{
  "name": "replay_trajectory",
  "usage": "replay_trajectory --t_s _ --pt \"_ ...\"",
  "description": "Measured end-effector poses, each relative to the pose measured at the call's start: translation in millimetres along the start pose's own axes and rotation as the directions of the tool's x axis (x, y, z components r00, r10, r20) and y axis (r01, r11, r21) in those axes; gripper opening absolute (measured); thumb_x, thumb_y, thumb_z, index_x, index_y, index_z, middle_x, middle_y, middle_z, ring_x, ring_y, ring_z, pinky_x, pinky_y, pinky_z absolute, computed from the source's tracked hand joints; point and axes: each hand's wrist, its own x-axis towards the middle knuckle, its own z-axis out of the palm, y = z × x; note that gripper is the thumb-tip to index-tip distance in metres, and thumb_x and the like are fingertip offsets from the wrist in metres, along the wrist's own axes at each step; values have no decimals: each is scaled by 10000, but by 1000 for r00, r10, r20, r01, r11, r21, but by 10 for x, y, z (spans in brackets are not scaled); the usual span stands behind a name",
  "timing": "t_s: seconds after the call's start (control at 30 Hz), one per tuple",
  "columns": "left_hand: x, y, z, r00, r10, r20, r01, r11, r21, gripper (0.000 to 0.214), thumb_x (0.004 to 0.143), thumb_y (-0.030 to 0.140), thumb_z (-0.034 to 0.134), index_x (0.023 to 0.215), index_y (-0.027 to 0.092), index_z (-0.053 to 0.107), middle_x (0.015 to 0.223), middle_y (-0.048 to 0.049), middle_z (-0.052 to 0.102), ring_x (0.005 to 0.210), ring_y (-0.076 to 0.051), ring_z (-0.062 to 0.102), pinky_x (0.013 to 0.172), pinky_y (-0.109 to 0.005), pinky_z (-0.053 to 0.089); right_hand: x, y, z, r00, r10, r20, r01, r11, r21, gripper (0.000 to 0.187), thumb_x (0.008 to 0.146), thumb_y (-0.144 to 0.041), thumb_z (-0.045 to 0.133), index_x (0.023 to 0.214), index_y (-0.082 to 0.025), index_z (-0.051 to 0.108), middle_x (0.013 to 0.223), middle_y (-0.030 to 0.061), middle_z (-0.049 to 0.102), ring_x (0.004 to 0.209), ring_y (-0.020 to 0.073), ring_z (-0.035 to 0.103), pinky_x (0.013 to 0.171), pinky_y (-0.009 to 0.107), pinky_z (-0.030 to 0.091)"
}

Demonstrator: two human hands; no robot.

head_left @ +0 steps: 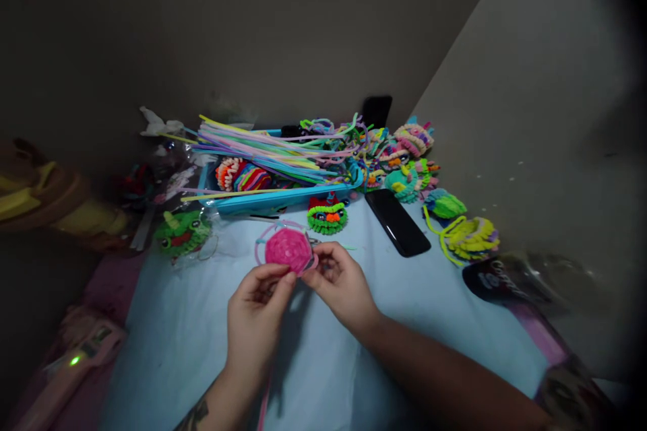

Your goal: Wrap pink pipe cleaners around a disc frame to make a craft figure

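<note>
Over the middle of the table, a round pink pipe-cleaner piece (288, 249) is held up between both hands. My left hand (259, 303) pinches its lower edge between thumb and fingers. At the lower right edge, my right hand (346, 286) is closed on the same piece, with a small metallic thing partly hidden by its fingers. Thin pink and pale blue stems loop out around the piece's left side. Just behind it sits a green fuzzy figure (327, 217) with eyes and an orange mouth.
A blue tray (273, 201) holds a bundle of coloured pipe cleaners (273, 148) and fuzzy pieces. Right of it lies a black phone (398, 222), with several fuzzy figures and a yellow bundle (470, 239). A dark-ended bottle (510, 279) lies at right; a green figure (182, 234) at left.
</note>
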Motion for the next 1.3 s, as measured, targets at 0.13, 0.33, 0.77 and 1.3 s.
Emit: replay_trajectory --t_s 0.13,0.33,0.77,1.3 --pt "-34 -3 17 1000 17 10 -17 1000 20 186 638 244 769 781 174 674 704 -10 699 642 -112 632 599 -177 491 3 -13 30 998 -5 -65 11 996 94 392 639 -362 769 914 -204 539 824 20 601 730 140 572 585 231 457" --pt "-42 -34 17 998 54 43 -55 998 16 157 659 233 757 779 180 670 697 1 702 635 -99 634 596 -161 489 18 -64 -11 991 8 -131 -2 999 49 351 587 -370 802 796 -189 587 702 -17 557 614 111 474 548 228 392" --pt "-66 -14 36 996 82 19 -82 996 42 174 646 255 763 768 171 671 701 -24 712 625 -130 651 584 -196 510 17 -109 -15 976 -137 -170 129 990 -55 214 657 -321 763 770 -196 631 734 -1 594 661 128 513 600 248 420" --pt "-36 9 -2 992 78 102 -81 996 27 171 636 246 770 761 178 675 693 -8 696 639 -119 639 595 -184 495 89 -166 -188 981 -187 57 187 982 6 191 713 -398 707 675 -214 668 844 15 476 826 153 523 717 281 444"
